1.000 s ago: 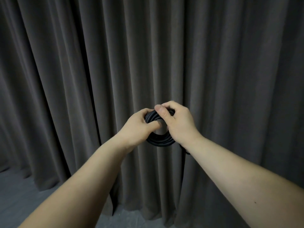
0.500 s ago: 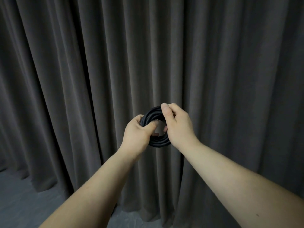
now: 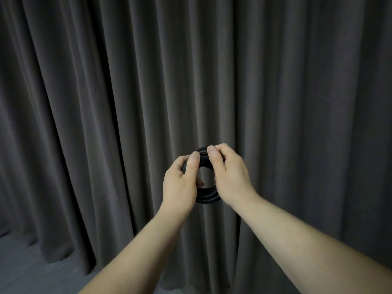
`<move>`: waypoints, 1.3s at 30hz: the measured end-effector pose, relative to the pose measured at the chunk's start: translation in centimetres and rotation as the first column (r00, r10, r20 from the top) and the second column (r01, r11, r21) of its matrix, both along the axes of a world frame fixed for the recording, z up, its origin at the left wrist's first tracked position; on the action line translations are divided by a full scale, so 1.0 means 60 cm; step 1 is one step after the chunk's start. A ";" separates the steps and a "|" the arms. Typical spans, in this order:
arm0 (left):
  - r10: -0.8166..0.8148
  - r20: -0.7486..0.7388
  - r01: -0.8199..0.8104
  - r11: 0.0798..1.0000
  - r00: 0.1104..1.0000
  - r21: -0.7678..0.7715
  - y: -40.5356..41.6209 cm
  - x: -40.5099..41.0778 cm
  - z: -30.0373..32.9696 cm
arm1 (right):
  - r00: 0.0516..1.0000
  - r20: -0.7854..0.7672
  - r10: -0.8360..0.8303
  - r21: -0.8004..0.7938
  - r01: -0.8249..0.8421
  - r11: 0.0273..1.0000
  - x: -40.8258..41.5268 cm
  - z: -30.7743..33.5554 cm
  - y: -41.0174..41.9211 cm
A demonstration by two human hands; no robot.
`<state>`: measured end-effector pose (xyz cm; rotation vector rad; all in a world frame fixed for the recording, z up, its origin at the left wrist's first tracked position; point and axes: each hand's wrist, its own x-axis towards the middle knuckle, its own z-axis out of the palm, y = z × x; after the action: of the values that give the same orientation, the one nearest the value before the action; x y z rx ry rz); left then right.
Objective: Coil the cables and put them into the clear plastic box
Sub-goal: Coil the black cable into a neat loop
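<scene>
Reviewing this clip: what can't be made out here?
- Clear plastic box: nowhere in the head view.
- Black coiled cable: both sides covered by the left hand and right hand; its ends are not visible.
- Anything behind the dark pleated curtain: hidden.

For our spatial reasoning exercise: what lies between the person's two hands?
In the head view, the coiled black cable lies between the left hand and right hand; both grip its ring, and through its open centre the dark curtain shows.
</scene>
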<state>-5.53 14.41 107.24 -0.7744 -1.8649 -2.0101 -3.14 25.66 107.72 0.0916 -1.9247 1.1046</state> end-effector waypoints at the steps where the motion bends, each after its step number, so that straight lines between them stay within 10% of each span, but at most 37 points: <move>1: 0.006 -0.024 -0.006 1.000 1.000 0.004 0.001 -0.001 -0.004 | 1.000 0.004 0.005 0.002 -0.005 1.000 0.000 -0.003 0.000; 10: -0.070 -0.279 0.030 0.989 0.958 -0.145 -0.011 -0.009 -0.029 | 1.000 -0.014 0.015 -0.026 -0.015 1.000 0.001 -0.007 0.005; 21: -0.086 -0.219 0.067 0.994 0.972 -0.090 -0.011 -0.019 -0.024 | 0.996 0.041 0.077 -0.017 -0.077 0.997 -0.005 -0.007 0.009; 28: 0.066 -0.189 -0.064 0.998 0.980 0.017 -0.031 -0.048 -0.010 | 0.931 0.180 0.318 -0.318 -0.251 0.914 -0.009 -0.007 0.037; 32: 0.116 -0.113 -0.106 0.990 0.987 0.095 -0.048 -0.067 -0.004 | 0.865 0.488 0.113 -0.095 -0.075 0.993 -0.005 -0.027 0.054; 39: 0.121 -0.102 -0.109 0.987 0.987 0.119 -0.055 -0.068 -0.006 | 0.837 0.314 -0.448 0.272 0.373 0.887 -0.006 -0.014 0.075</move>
<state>-9.63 11.09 106.86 -0.7134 -1.6803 -1.9417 -3.47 30.13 106.90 -0.4389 -2.2471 0.6625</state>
